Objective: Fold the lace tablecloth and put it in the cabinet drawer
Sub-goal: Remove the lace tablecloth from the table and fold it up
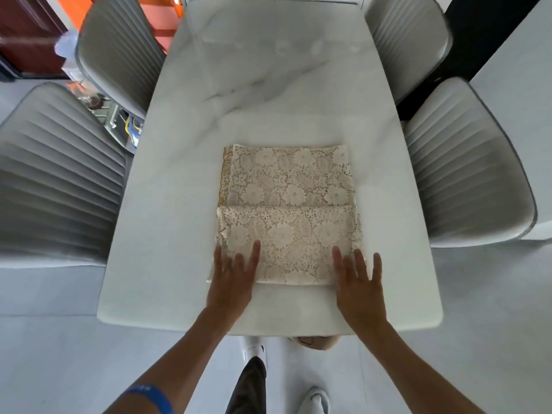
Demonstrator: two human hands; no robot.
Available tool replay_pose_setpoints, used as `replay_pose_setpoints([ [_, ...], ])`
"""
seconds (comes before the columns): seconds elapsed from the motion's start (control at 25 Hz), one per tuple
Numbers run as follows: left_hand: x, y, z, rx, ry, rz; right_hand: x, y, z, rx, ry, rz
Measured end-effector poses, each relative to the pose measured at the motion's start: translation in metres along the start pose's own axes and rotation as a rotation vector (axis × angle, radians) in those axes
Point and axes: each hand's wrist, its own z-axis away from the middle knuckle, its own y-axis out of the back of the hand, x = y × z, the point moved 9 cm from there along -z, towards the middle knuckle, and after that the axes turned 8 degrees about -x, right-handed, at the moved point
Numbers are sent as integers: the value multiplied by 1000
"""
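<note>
The cream lace tablecloth (pixel 288 201) with a floral pattern lies folded into a rectangle on the white marble table (pixel 268 85), near the front edge. A fold line crosses it about midway. My left hand (pixel 233 279) lies flat on its near left corner, fingers spread. At the near right corner my right hand (pixel 358 282) rests flat as well, partly on the cloth and partly on the table. Neither hand grips anything. No cabinet drawer is in view.
Grey ribbed chairs flank the table: two on the left (pixel 56 180) (pixel 119 55) and two on the right (pixel 469 171) (pixel 406 40). My legs and white shoes (pixel 318 398) show below the table's front edge, on a pale tiled floor.
</note>
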Motion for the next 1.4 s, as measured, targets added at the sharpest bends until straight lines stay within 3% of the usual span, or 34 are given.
replay_pose_setpoints([
  [0.2,-8,31,47,10,133,90,3,39,31,20,25,-133],
  [0.48,-26,124,78,158,142,261,40,132,49,153,-38,-258],
  [0.64,-61,148,9,-49,228,210,60,165,-17,156,-117,-221],
  [0.84,-92,105,-103,-221,215,319,68,109,-136,-112,-213,-220],
  [0.96,-72,56,-121,-269,87,279,64,47,-141,-311,-349,-314],
  [1.16,-28,-25,-97,-344,-27,326,51,-15,-89,-386,-644,-526],
  [1.4,-29,-21,-98,-297,76,478,72,-26,-106,-407,-740,-964],
])
